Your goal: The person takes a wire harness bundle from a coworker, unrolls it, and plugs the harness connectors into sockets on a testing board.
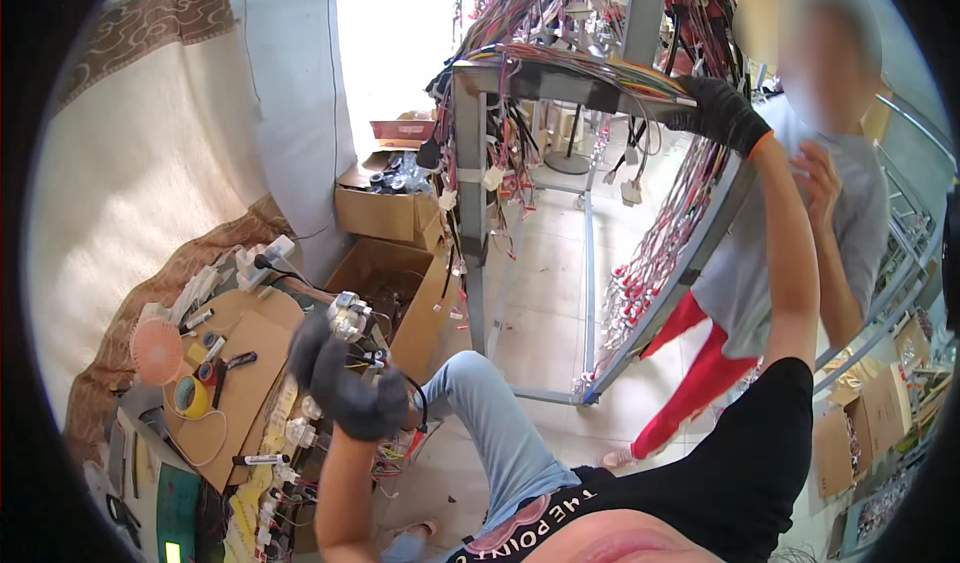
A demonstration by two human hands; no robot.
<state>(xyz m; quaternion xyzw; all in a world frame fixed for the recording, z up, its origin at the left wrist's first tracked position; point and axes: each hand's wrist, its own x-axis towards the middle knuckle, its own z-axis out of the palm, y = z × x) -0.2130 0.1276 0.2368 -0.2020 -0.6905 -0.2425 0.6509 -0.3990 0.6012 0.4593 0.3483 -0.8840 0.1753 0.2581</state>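
Observation:
My right hand (722,115), in a black glove, reaches up to the far right. Its fingers are closed over a bundle of multicoloured wires (590,67) lying along the top bar of a grey metal frame (470,163). My left hand (350,383), in a dark glove and slightly blurred, hovers over the right side of the cluttered bench. Its fingers are curved and apart, and I see nothing between them. Just beyond its fingertips are white connectors (348,315). A black cable (422,403) curves beside the left wrist. More wires with white connectors (493,177) hang from the frame.
The bench holds a cardboard sheet (240,383), a yellow tape roll (190,395), a marker (262,460) and a small pink fan (157,351). Cardboard boxes (385,211) stand behind it. Another person (840,193) in grey and red stands right of the frame. Metal racks and boxes (870,423) line the right.

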